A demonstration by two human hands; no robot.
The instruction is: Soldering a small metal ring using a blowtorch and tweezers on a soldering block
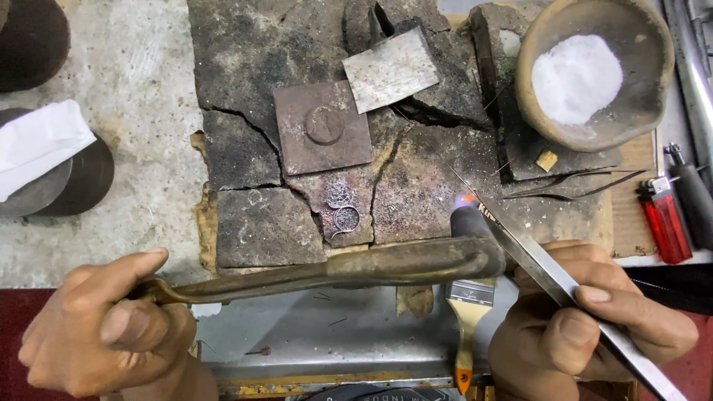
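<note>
Your left hand [104, 330] is gripping a brass blowtorch [356, 269], its flaming tip just ahead of your right hand [587, 319]. That grip is clamping long steel tweezers [535, 256] toward the flame, likely warming solder. A small ring [344, 218] is lying on the charred soldering block [245, 96], beyond both grips.

- Left hand [104, 327] is gripping a tarnished, dull brass-coloured metal torch [334, 271].
- Right hand [587, 319] is holding smooth, bright steel tweezers [564, 286].
- Beyond the torch, a cracked, rough, charred block [245, 156] is carrying two matt metal plates [323, 126].
</note>
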